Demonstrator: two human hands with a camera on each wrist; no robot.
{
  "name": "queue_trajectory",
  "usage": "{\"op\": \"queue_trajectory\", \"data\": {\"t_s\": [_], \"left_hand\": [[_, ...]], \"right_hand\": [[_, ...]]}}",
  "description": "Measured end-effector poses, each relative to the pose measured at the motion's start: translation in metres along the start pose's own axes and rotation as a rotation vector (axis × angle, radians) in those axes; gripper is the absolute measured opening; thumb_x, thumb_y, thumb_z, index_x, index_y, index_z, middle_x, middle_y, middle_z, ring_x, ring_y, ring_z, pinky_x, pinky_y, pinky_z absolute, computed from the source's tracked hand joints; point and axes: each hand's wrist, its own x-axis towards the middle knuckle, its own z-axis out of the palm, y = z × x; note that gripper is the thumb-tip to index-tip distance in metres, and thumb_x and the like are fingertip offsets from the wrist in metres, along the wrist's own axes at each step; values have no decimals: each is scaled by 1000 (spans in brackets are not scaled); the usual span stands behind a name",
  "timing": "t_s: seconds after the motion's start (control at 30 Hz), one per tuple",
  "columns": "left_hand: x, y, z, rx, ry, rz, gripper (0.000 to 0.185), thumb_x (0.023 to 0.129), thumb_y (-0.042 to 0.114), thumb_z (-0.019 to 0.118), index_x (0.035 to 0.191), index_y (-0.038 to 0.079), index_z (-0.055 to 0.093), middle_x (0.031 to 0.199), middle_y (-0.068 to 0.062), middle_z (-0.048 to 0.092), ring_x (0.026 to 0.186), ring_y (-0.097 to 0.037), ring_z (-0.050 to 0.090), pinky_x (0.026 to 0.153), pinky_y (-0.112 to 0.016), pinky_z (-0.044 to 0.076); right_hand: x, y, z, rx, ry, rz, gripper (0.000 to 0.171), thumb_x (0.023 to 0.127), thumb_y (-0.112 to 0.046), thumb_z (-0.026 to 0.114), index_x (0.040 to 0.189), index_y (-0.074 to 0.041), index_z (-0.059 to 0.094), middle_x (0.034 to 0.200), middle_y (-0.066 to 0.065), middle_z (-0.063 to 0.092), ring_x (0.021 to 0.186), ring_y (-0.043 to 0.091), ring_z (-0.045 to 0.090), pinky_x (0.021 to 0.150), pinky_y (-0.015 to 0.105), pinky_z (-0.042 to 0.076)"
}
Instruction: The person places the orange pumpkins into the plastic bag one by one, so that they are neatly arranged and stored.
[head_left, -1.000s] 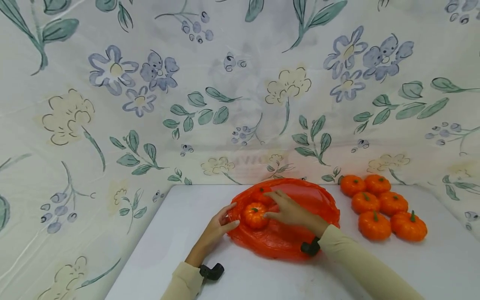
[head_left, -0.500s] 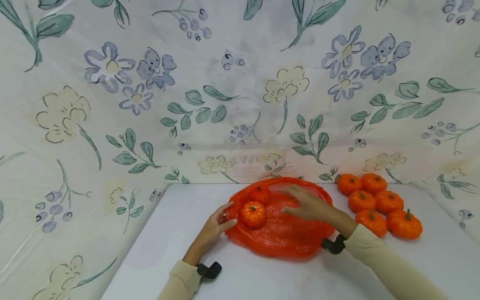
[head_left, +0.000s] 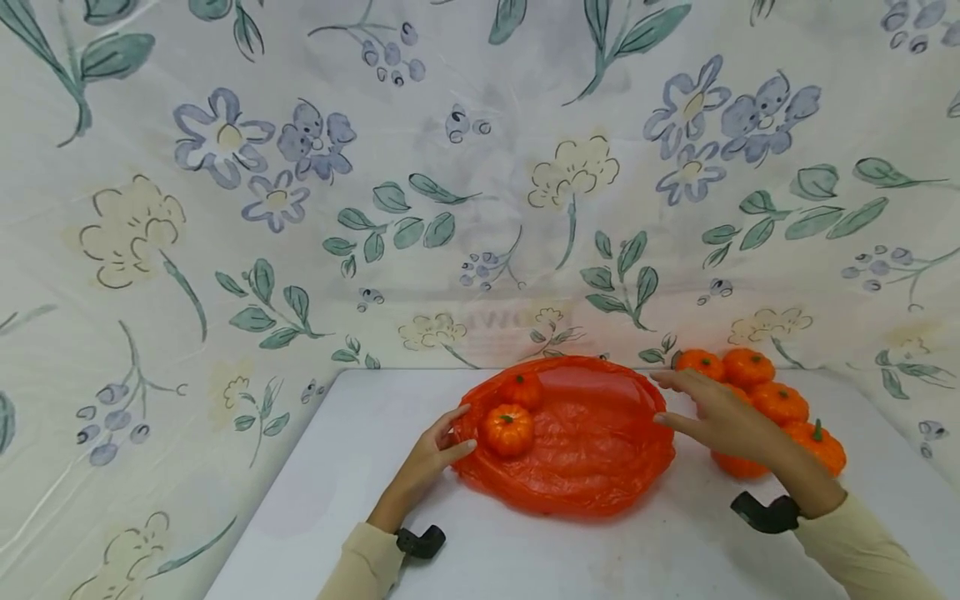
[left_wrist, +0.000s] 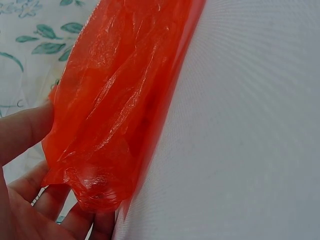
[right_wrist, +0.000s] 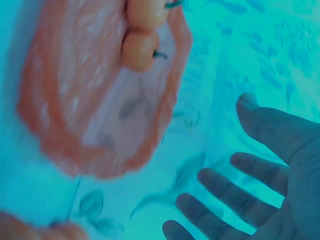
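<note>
Since a second ago our right hand (head_left: 723,417) has left the orange plastic bag (head_left: 577,450) and hovers spread, empty, over the loose toy pumpkins (head_left: 780,402). Our left hand (head_left: 435,450) pinches the bag's rim; we should hold it steady on the bench (head_left: 540,550).

Crumpled orange plastic bag (head_left: 577,450), open
</note>
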Motion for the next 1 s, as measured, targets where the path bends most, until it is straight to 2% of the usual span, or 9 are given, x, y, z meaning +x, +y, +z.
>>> {"op": "queue_trajectory", "data": {"t_s": [0.1, 0.3, 0.43, 0.6, 0.83, 1.0], "left_hand": [[0, 0, 1, 7, 2, -1, 64, 94, 25, 67, 152, 20, 41, 161, -11, 34, 140, -35, 44, 112, -53, 43], [0, 1, 1, 12, -4, 13, 64, 94, 25, 66, 153, 22, 40, 162, -11, 34, 140, -35, 44, 112, -52, 43], [0, 1, 1, -1, -9, 11, 63, 95, 23, 66, 153, 21, 41, 162, -11, 33, 141, -35, 43, 113, -52, 42], [0, -2, 3, 1, -6, -12, 64, 94, 25, 66, 153, 23, 41, 162, -11, 33, 140, -35, 44, 112, -52, 43], [0, 0, 3, 8, -6, -8, 64, 95, 24, 66, 153, 23, 40, 163, -11, 31, 142, -37, 42, 112, -53, 43], [-1, 1, 3, 1, -7, -15, 65, 94, 25, 67, 153, 23, 40, 163, -12, 31, 141, -38, 43, 111, -53, 43]], "right_hand": [[-15, 12, -10, -48, 0, 24, 64, 90, -31, 74, 143, -4, 51, 142, 21, 54, 127, 43, 50, 92, 58, 55], [-47, 32, -28, -36, 23, 114, 67, 91, -37, 73, 142, -1, 50, 139, 25, 51, 123, 46, 49, 91, 65, 52], [-62, 50, -34, -68, 42, 161, 69, 91, -37, 72, 142, 3, 49, 140, 32, 48, 125, 52, 43, 94, 72, 44], [-76, 79, -38, -93, 43, 225, 73, 90, -36, 74, 141, 8, 46, 140, 39, 42, 124, 57, 40, 92, 75, 42], [-89, 109, -41, -92, 111, 284, 74, 90, -32, 74, 137, 17, 43, 136, 44, 41, 118, 59, 40, 88, 75, 43], [-93, 127, -42, -27, 104, 355, 83, 93, -35, 70, 145, 16, 30, 139, 47, 31, 116, 63, 37, 87, 72, 47]]}}
